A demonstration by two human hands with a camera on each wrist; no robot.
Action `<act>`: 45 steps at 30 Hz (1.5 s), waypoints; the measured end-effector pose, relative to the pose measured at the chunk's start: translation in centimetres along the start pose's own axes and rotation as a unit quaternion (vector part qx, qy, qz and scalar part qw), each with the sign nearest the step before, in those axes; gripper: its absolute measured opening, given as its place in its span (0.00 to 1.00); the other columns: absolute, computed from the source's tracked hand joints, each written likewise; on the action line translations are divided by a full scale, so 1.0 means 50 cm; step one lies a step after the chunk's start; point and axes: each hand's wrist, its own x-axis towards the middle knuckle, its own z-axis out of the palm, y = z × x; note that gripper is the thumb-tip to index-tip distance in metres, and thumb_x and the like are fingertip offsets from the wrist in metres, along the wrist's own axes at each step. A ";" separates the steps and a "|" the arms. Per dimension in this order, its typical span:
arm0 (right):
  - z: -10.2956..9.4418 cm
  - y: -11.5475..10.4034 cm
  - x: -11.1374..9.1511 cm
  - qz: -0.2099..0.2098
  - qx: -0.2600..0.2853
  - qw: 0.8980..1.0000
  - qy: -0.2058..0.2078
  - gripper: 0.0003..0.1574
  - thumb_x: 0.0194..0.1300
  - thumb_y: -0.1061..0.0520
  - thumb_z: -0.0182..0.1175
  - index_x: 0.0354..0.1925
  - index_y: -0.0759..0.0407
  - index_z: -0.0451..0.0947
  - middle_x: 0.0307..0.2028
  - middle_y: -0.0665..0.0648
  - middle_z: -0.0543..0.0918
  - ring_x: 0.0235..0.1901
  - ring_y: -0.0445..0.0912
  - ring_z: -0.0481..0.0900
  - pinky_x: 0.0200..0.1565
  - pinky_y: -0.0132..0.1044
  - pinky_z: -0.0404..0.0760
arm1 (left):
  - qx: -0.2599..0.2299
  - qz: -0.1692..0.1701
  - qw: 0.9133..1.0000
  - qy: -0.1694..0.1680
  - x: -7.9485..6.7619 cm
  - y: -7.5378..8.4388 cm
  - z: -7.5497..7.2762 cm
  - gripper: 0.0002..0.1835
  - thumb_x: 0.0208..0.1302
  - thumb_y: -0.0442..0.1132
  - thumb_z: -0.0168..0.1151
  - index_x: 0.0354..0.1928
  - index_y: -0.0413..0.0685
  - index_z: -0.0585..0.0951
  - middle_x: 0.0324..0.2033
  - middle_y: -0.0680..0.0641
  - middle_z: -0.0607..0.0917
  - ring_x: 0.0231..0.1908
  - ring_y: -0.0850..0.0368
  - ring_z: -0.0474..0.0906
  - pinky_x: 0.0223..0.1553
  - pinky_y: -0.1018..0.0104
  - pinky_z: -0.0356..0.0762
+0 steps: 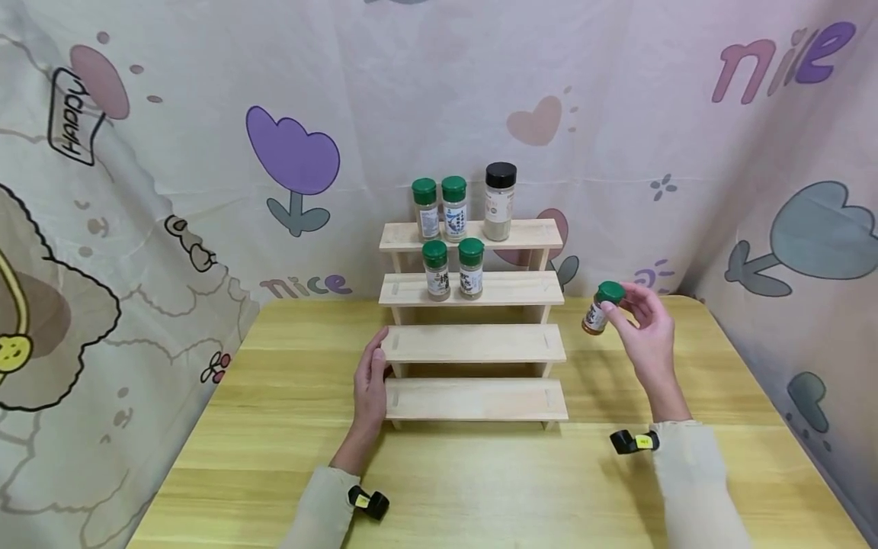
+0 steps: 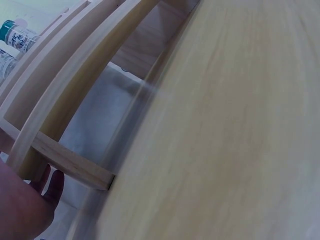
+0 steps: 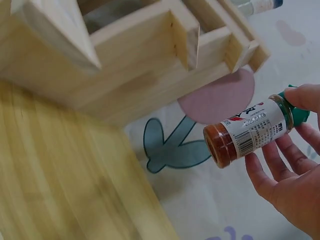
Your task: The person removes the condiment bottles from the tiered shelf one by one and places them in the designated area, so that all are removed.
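A four-step wooden rack [image 1: 473, 343] stands on the table, and my left hand [image 1: 371, 385] grips its left end by the third shelf down. Bent fingertips show beside the rack's end support in the left wrist view. Off the rack's right side, my right hand [image 1: 648, 332] holds a small spice jar [image 1: 594, 317] by its green cap, between thumb and fingers. The jar tilts with its base toward the rack. Reddish-brown contents and a white printed label show on this spice jar [image 3: 250, 131] in the right wrist view.
On the top shelf stand two green-capped jars [image 1: 455, 210] and a taller black-capped jar [image 1: 499, 204]. Two more green-capped jars [image 1: 471, 268] stand left of centre on the second shelf. A patterned cloth [image 1: 425, 91] hangs behind the wooden table [image 1: 274, 442].
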 end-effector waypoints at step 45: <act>-0.012 0.130 0.095 0.035 -0.108 0.992 -0.047 0.30 0.68 0.56 0.70 0.62 0.66 0.74 0.49 0.45 0.78 0.49 0.37 0.77 0.48 0.19 0.78 | 0.005 0.004 1.000 -0.003 -0.008 0.038 0.002 0.23 0.84 0.36 0.39 0.73 0.36 0.69 0.74 0.38 0.68 0.73 0.52 0.62 0.67 0.73 0.65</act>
